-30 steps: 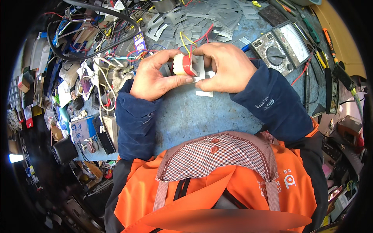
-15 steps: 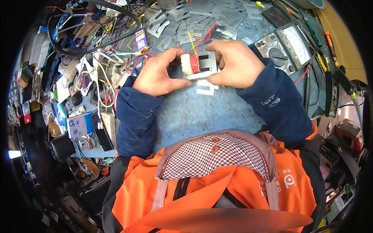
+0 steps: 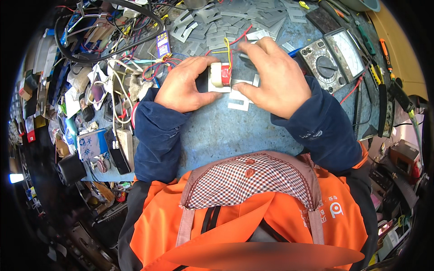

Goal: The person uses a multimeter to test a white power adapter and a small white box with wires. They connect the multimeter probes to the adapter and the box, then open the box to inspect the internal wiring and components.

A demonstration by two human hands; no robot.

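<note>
My left hand (image 3: 184,86) grips a small transformer coil (image 3: 217,75), its bobbin cream with red wrapping on the right. Red and yellow wires (image 3: 227,45) rise from the top. Bright metal shows under the coil's lower edge. My right hand (image 3: 275,77) is curled just right of the coil, thumb below and fingers above, around a flat E-shaped steel plate (image 3: 256,80). The fingers partly hide that plate. Another pale slotted plate (image 3: 238,101) lies on the blue bench top below the coil.
Many loose steel plates (image 3: 244,22) are scattered across the far bench. An analog multimeter (image 3: 325,61) stands at the right, near a green-handled screwdriver (image 3: 364,38). Tangled cables (image 3: 115,83) and assorted parts crowd the left side. A small blue-and-white box (image 3: 91,145) sits at the near left.
My right hand has shifted and turned beside the coil, and the steel plate that jutted from the coil's right side is off it. The wires have swung; my left hand keeps its hold.
</note>
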